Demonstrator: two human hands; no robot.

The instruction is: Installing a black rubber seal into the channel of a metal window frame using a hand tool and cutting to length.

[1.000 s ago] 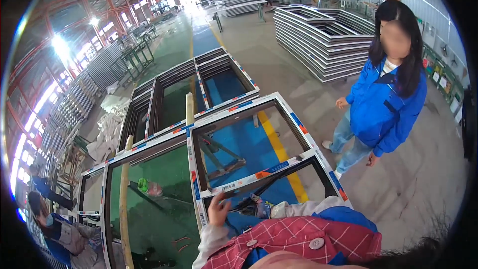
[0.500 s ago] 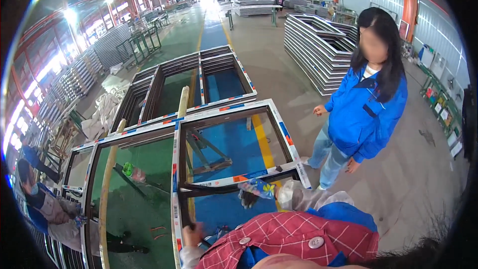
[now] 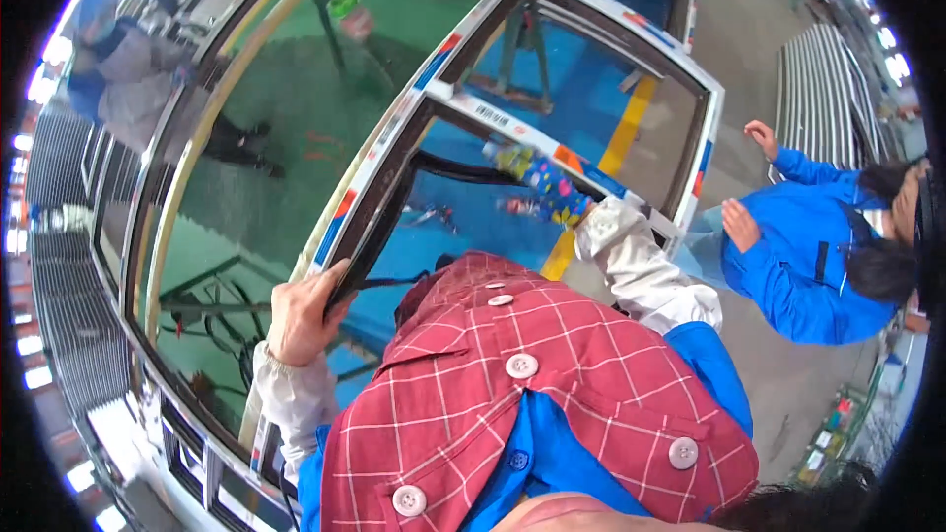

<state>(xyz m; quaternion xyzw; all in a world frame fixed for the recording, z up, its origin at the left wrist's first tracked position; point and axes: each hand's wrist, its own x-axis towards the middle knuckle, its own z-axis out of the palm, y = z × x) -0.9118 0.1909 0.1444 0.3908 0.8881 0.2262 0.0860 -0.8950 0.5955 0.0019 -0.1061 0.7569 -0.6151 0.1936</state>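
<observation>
A large white-edged window frame (image 3: pixel 394 123) with printed film and dark inner channels lies in front of me. A black rubber strip (image 3: pixel 468 170) runs along the near opening's inner edge, bending at the corner and down the left bar. My bare left hand (image 3: pixel 301 320) is closed round this strip at the left bar, its fingers bent over the bar's edge. My right hand (image 3: pixel 547 187), in a blue patterned glove, is at the crossbar with its fingertips closed on the strip; blur softens them. A thin dark length trails from near my left hand toward my apron.
A co-worker in a blue jacket (image 3: pixel 788 236) stands at the right, hands raised. Another person (image 3: pixel 133 89) is at the far left, beyond the frame. A pale pole (image 3: pixel 182 187) lies under the frame. Stacked frames (image 3: pixel 828 89) stand behind the right-hand co-worker.
My view has tilted down and turned, so the frame looks closer and slanted. Both my hands remain at the same opening. The co-worker on the right has raised their hands.
</observation>
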